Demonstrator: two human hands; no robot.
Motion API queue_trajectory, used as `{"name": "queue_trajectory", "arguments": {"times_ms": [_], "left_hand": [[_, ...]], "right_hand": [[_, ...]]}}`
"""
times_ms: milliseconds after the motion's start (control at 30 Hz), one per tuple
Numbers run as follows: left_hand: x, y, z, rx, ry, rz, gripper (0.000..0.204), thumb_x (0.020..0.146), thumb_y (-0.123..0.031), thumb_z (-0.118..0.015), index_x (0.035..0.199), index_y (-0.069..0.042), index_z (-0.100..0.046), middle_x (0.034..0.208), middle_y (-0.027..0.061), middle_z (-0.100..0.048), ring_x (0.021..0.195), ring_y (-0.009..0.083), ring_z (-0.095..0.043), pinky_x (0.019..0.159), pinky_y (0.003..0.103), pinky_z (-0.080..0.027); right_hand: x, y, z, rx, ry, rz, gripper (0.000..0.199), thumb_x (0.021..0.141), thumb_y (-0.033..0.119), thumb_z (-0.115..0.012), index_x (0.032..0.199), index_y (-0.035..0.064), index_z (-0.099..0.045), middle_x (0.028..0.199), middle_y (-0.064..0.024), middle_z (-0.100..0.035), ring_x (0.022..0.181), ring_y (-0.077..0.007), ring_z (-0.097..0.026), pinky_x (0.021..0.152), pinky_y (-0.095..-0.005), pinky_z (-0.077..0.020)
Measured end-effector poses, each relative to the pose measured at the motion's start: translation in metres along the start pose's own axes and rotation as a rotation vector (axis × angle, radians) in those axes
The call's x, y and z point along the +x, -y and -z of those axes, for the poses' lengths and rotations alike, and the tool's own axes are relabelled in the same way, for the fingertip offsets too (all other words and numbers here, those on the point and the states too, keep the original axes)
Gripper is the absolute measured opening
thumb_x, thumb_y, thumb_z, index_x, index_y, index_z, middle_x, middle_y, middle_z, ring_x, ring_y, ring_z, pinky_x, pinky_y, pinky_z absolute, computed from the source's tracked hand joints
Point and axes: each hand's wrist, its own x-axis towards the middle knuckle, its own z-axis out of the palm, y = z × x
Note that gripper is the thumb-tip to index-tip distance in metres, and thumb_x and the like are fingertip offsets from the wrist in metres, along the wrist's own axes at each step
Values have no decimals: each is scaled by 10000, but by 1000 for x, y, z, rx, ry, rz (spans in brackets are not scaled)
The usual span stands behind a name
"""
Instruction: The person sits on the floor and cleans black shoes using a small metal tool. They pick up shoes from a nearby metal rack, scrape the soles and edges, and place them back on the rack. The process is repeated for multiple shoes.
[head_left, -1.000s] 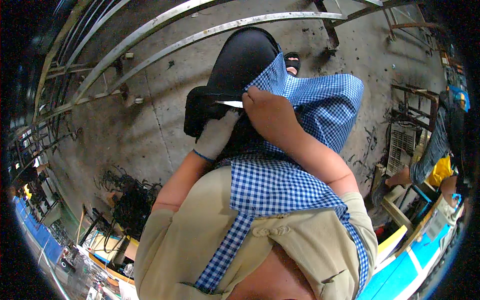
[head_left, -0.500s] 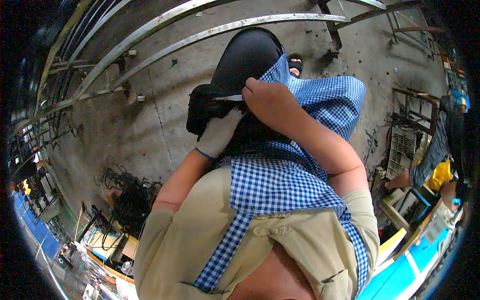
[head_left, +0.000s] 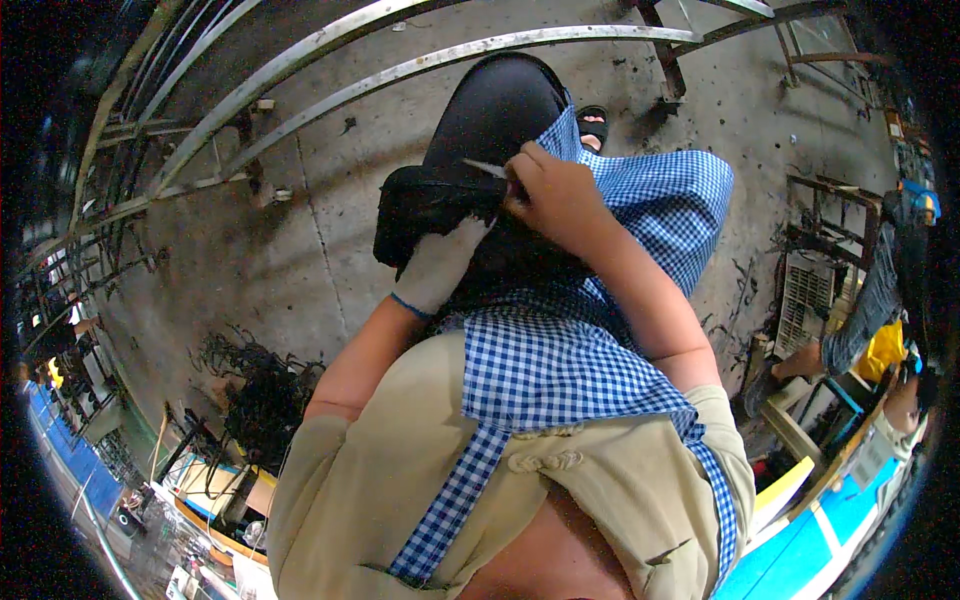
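Note:
My left hand (head_left: 443,265), in a whitish glove with a blue cuff edge, grips a black, soft-looking piece (head_left: 428,207) on my lap; its exact kind is unclear. The glove's fingertips are lost against the dark piece. In my bare right hand (head_left: 553,200) is a small knife (head_left: 484,167), its pale pointed blade aimed left, just above the piece's upper edge. The right fingers are closed around its handle, which is mostly hidden. Beneath lie my dark trouser leg (head_left: 497,110) and a blue-and-white checked apron (head_left: 560,365).
Metal rails (head_left: 480,50) run across the far side. A tangle of black strips (head_left: 262,405) lies on the floor at left. At right are a grey plastic crate (head_left: 803,300) and another person's leg (head_left: 850,310). Blue-topped tables stand at both lower sides.
My right hand has shifted slightly up and right with the knife, whose blade has lifted and tilted. The left hand keeps its place. The other person's leg at right has moved.

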Motion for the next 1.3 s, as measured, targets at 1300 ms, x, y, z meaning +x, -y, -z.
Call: {"name": "queue_trajectory", "arguments": {"times_ms": [1300], "left_hand": [[-3,11,1,356,87,-184,475,941,-103,-327,1413,-135,-367,1415,175,-401,1184,315,-527,989,394,-443]], "right_hand": [[-43,18,56,-49,148,-120,352,859,223,-618,1209,188,-595,884,-76,-567,672,-255,-606,559,-356,-491]]}}
